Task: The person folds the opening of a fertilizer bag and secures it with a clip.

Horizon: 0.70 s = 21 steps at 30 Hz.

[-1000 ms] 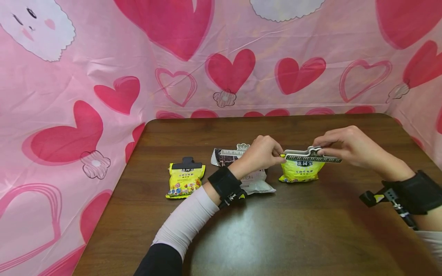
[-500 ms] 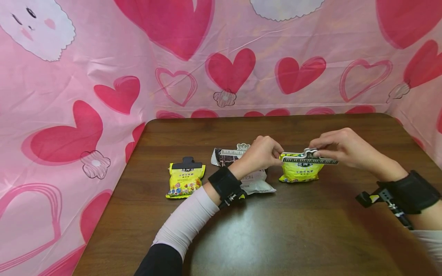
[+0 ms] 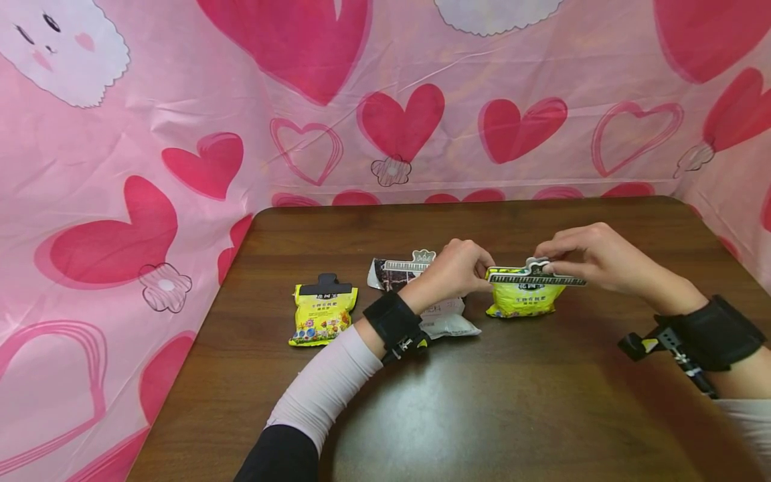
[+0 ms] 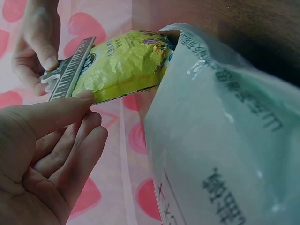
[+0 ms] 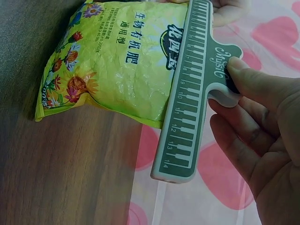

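With thumb and fingers my right hand [image 3: 596,258] pinches the handle of a long bag clip [image 5: 185,108], printed with piano keys, numbers and "Music". The clip lies across the top edge of a yellow fertilizer bag [image 3: 523,302], which stands upright on the table. At the bag's upper left corner, my left hand [image 3: 456,268] pinches the edge between thumb and fingers, best seen in the left wrist view. In the right wrist view, the clip's numbered end juts out past the bag's side. Part of the left hand shows behind the clip's far end.
A white and dark bag [image 3: 448,325], with a pale piano-key clip [image 3: 400,266] at its top, lies partly behind my left wrist. Left of it lies another yellow bag [image 3: 323,320] with a black clip [image 3: 326,288]. Pink heart-printed cloth [image 3: 446,60] stands behind the wooden table [image 3: 482,408].
My right hand has moved the clip left along the yellow bag's top, so it now spans nearly the whole edge. The left hand has stayed at the bag's corner.
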### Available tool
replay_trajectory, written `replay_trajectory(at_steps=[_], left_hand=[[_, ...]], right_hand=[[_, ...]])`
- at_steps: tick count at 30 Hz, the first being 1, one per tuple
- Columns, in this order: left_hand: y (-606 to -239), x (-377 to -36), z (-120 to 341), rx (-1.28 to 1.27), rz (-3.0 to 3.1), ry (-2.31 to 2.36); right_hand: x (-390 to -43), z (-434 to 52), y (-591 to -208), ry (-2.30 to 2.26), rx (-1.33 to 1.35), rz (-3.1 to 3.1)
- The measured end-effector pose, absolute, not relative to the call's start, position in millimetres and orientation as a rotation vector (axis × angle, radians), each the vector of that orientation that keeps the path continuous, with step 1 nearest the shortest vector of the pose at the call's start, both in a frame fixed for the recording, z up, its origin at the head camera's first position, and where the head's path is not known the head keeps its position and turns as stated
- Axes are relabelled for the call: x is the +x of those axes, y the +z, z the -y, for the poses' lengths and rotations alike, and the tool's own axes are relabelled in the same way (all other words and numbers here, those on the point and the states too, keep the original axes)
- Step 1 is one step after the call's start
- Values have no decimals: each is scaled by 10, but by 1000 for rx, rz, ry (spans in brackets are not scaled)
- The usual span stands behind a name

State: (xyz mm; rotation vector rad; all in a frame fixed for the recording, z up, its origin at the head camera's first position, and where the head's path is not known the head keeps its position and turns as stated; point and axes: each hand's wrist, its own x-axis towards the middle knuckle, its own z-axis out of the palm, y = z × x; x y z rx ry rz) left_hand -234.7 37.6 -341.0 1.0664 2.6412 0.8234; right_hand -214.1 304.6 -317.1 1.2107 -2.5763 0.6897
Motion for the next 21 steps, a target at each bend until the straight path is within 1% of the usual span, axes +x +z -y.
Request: replay_trajectory(at_steps=[13,21], left_hand=[[-3412,-2337,-370,1097,-2642,805],[-3406,-2319,-352,1142,-2628,835]], right_hand=[[-2110,-3024,-3172,694,1184,2614],[-2065,-3029,-3193,734,1115,2651]])
